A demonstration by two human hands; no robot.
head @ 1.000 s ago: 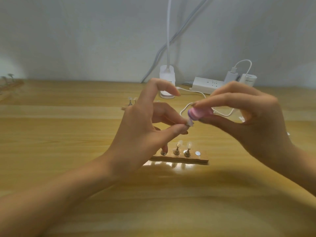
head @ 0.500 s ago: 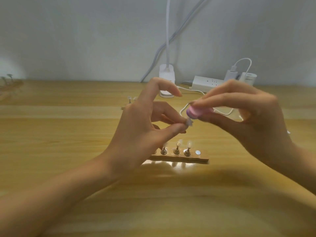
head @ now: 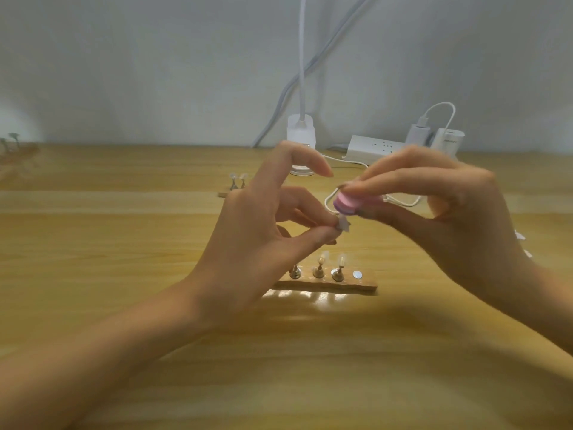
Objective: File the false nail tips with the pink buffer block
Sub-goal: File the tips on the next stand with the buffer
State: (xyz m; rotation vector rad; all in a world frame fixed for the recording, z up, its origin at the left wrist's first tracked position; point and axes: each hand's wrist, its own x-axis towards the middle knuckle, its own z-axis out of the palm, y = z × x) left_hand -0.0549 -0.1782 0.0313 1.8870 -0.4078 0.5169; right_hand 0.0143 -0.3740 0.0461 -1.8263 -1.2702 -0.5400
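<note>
1. Bench (head: 117, 249) of pale wood carries a wooden stand (head: 367, 285), a low strip lying crosswise. Both hands are raised above it, off the surface.
2. Left hand (head: 257, 240) hangs over the stand's left end, with the forearm coming in from the lower left. Its thumb and one finger pinch a small pale false nail tip (head: 343, 225), which pokes out to the right of the fingertips. The index finger arches high and free, its tip pointing right, and the other fingers are tucked under.
3. Right hand (head: 449, 221) is above and to the right of the stand, with the forearm entering from the lower right. With the thumb beneath and the fingers on top, it grips the pink buffer block (head: 348, 202). The block's free end points left, and a purple layer shows along its lower side.
4. That end sits just above the pinched tip, over the stand's middle. Motion blur hides whether the two touch.
5. Metal pegs (head: 318, 270) stand upright on the stand, and two of them carry nail tips (head: 341, 259). A bare metal disc (head: 357, 275) lies near the right end. The left end is hidden behind the left hand.
6. Beyond the stand, by the wall, are a white lamp base (head: 301, 135) and a power strip (head: 372, 147). A second stand (head: 224, 193) lies behind the first and to its left.
</note>
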